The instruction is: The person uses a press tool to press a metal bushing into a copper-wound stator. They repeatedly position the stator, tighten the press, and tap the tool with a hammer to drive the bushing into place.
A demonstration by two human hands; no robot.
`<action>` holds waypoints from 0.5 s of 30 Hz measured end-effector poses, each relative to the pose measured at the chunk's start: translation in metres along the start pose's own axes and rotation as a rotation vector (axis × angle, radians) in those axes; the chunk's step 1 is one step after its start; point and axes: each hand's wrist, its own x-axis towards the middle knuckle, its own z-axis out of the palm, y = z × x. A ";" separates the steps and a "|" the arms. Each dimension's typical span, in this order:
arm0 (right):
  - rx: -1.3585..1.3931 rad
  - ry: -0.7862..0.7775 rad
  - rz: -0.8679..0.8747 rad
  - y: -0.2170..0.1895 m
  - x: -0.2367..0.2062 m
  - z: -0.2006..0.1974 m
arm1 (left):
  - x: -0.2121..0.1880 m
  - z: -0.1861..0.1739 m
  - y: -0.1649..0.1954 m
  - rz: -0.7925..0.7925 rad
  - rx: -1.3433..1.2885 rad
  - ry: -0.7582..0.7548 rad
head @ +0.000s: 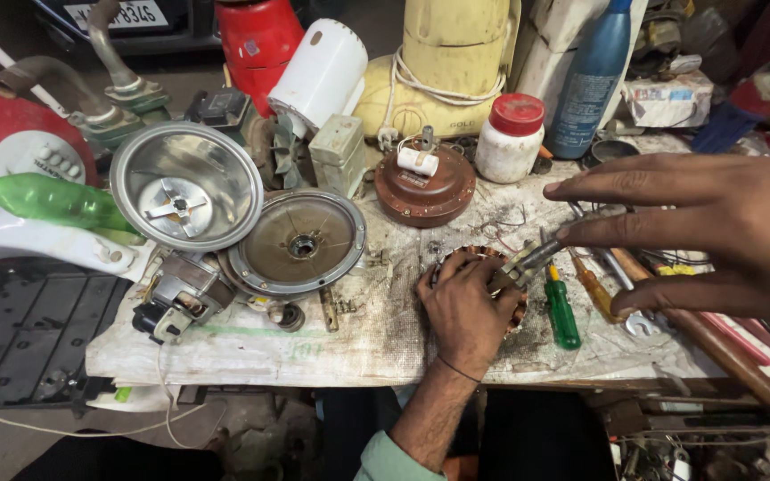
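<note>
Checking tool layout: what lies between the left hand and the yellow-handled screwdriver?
In the head view, a green screwdriver lies between the left hand and the yellow screwdriver.

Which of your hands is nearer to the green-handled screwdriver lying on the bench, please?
The left. The left hand rests on the copper-wound motor part just beside the green-handled screwdriver; the right hand hovers spread open above and to its right.

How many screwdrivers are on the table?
2: a green-handled screwdriver beside the left hand, and an orange-handled screwdriver just right of it, under the right hand. More may hide in the clutter.
</note>
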 end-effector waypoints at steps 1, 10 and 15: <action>-0.015 0.010 -0.004 -0.001 0.001 0.000 | 0.000 0.000 0.000 0.002 0.002 0.007; -0.110 0.148 -0.200 0.013 0.009 0.004 | 0.001 0.008 -0.005 -0.015 -0.002 -0.012; -0.267 0.159 -0.264 0.025 0.007 0.017 | 0.003 0.012 -0.006 -0.056 -0.011 -0.042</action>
